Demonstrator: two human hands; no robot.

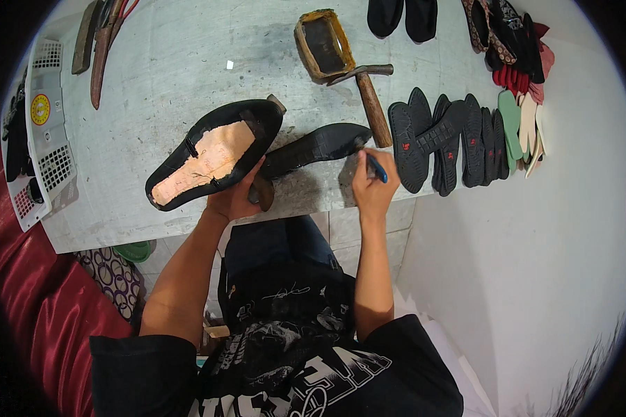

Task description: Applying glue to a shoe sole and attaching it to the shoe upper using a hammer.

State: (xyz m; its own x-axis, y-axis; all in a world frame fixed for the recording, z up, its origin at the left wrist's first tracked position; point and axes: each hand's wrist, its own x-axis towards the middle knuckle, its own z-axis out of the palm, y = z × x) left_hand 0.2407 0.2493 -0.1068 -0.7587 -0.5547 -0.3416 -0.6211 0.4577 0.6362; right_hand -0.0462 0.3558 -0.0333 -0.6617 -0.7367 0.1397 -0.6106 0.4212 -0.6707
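Observation:
My left hand (235, 201) is closed around an upturned black shoe (261, 115), tilted above the near part of the table. A rough tan piece (212, 158) covers the middle of the shoe's underside. Beside that hand, a curved brown piece (264, 193) shows partly. A loose black sole (309, 147) lies on the table between my hands, its heel end behind the shoe. My right hand (377, 184) pinches a slim blue-handled tool (378, 169), perhaps a brush, at the sole's right end. Fingers partly hide its tip.
A hammer (372, 108) rests beyond my right hand, against a crusted yellow-brown tub (325, 45). Rightward lie several black soles (412, 149) and green ones (510, 125). Scissors (104, 48) lie far left, near a white basket (52, 125). The table's front edge (132, 236) is close.

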